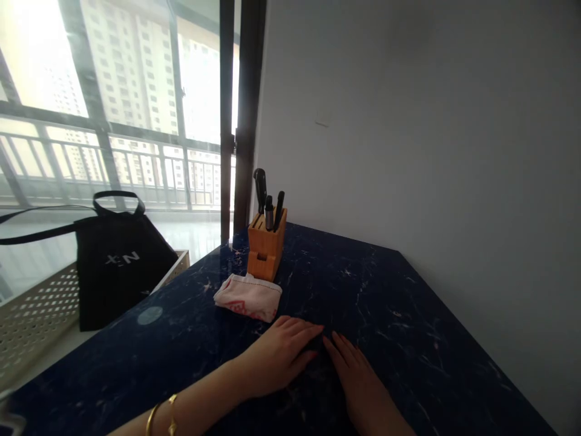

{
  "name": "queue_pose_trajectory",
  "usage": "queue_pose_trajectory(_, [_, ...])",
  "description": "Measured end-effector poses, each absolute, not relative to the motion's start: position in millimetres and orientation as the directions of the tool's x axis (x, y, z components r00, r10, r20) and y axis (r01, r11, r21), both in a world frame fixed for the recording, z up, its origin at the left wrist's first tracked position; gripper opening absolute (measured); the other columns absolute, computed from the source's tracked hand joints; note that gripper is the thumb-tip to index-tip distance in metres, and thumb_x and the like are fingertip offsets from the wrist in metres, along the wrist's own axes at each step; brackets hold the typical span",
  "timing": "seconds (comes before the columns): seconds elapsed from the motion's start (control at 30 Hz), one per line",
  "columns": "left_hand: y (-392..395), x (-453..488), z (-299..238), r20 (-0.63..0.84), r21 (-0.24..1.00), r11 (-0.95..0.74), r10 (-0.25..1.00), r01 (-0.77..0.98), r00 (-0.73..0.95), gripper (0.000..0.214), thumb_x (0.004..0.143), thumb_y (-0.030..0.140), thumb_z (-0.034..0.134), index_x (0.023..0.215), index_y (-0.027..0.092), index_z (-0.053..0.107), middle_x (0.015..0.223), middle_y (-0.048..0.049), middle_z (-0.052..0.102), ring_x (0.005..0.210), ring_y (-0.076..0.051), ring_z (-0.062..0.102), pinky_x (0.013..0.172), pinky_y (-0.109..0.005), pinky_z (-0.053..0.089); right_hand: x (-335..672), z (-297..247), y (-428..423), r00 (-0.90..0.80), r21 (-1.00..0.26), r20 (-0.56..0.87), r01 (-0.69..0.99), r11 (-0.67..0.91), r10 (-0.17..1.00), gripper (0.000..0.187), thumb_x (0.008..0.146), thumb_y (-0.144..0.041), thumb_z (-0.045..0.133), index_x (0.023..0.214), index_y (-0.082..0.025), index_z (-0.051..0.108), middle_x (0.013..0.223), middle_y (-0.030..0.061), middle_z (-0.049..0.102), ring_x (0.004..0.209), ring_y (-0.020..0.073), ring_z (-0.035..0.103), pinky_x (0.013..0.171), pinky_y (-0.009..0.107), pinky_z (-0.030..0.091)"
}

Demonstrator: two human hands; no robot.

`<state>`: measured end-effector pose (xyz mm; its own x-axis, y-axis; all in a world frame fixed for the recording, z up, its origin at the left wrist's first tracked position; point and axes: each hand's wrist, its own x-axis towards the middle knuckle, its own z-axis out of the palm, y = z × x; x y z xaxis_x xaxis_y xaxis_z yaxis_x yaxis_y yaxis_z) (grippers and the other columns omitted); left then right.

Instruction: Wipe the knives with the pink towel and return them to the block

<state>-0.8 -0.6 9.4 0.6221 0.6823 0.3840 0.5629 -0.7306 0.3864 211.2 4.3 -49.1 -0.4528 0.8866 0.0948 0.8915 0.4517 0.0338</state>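
Note:
My left hand (285, 351) lies flat on the dark blue marbled tabletop (385, 303), fingers stretched to the right and holding nothing. Close by on the right, my right hand (354, 375) also rests on the surface with its fingers out and nothing in it. The fingertips of both hands nearly meet. Just beyond my left hand is a folded pink-and-white cloth (249, 297) with red marks. Behind the cloth stands a wooden knife block (265, 248), with several black-handled tools in its slots, among them a large knife (260, 189).
A black apron or bag (120, 266) with straps hangs over a perforated beige basket (40, 315) left of the table. A pale round mark (149, 315) shows on the tabletop. A grey wall (408, 133) rises behind and right; a glass door stands at the left.

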Motion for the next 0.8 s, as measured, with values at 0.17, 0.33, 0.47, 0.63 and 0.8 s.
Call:
queue_pose_trajectory(0.17, [7.3, -11.8, 17.2, 0.670, 0.451, -0.679, 0.686, 0.579, 0.282, 0.027, 0.084, 0.014, 0.034, 0.099, 0.021, 0.055, 0.093, -0.0048, 0.059, 0.091, -0.017, 0.051, 0.083, -0.033, 0.039, 211.0, -45.5, 1.8, -0.457, 0.043, 0.092, 0.889, 0.455, 0.885, 0.064, 0.073, 0.002, 0.026, 0.132, -0.022, 0.031, 0.137, 0.0063, 0.032, 0.124, 0.0207, 0.031, 0.099, 0.040, 0.031])
queue_pose_trajectory(0.33, [38.6, -37.1, 7.0, 0.771, 0.538, -0.537, 0.625, 0.650, -0.121, 0.027, 0.080, 0.015, 0.040, 0.106, 0.020, 0.047, 0.104, -0.0057, 0.052, 0.101, -0.020, 0.046, 0.088, -0.038, 0.037, 214.7, -51.7, 3.5, -0.460, 0.025, 0.088, 0.888, 0.460, 0.884, 0.068, 0.071, 0.001, 0.028, 0.134, -0.024, 0.025, 0.138, 0.0040, 0.029, 0.125, 0.0206, 0.028, 0.100, 0.040, 0.030])
queue_pose_trajectory(0.47, [71.5, -64.3, -0.5, 0.737, 0.606, -0.467, 0.634, 0.643, -0.234, 0.042, 0.078, 0.017, 0.044, 0.119, 0.020, 0.036, 0.119, -0.0080, 0.046, 0.111, -0.022, 0.042, 0.093, -0.040, 0.035, 218.6, -60.2, 8.2, -0.450, 0.004, 0.084, 0.893, 0.451, 0.889, 0.072, 0.069, 0.000, 0.029, 0.134, -0.030, 0.022, 0.139, -0.0020, 0.027, 0.126, 0.0195, 0.027, 0.101, 0.040, 0.029])
queue_pose_trajectory(0.63, [88.8, -86.6, 2.6, 0.743, 0.607, -0.462, 0.619, 0.647, -0.255, 0.046, 0.078, 0.021, 0.048, 0.122, 0.020, 0.036, 0.114, -0.0084, 0.048, 0.107, -0.021, 0.047, 0.092, -0.039, 0.037, 220.0, -65.0, 10.0, -0.445, 0.001, 0.084, 0.895, 0.446, 0.892, 0.072, 0.069, -0.001, 0.028, 0.134, -0.032, 0.020, 0.139, -0.0031, 0.026, 0.126, 0.0191, 0.027, 0.101, 0.041, 0.029])
queue_pose_trajectory(0.8, [97.3, -102.7, 0.1, 0.721, 0.642, -0.459, 0.634, 0.614, -0.280, 0.052, 0.074, 0.030, 0.054, 0.122, 0.021, 0.037, 0.121, -0.0096, 0.044, 0.107, -0.022, 0.048, 0.091, -0.040, 0.039, 219.7, -63.0, 8.1, -0.448, 0.000, 0.089, 0.893, 0.450, 0.890, 0.072, 0.070, -0.002, 0.028, 0.134, -0.032, 0.018, 0.140, -0.0033, 0.025, 0.126, 0.0191, 0.027, 0.101, 0.041, 0.028])
